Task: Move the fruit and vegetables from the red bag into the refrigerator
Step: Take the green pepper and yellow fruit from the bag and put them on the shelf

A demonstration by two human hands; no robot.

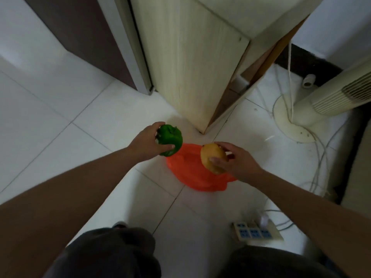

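Knees [112,251] below, my left hand [146,145] wraps the green pepper [170,139], my right hand [236,163] the yellow fruit [212,157]: both seemingly light, smooth, gripped broadside.

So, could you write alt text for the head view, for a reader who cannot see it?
Seen from above, the left hand holds a green bell pepper and the right hand holds a yellow mango, near a red bag lying on the white tiled floor beside a wooden cabinet.
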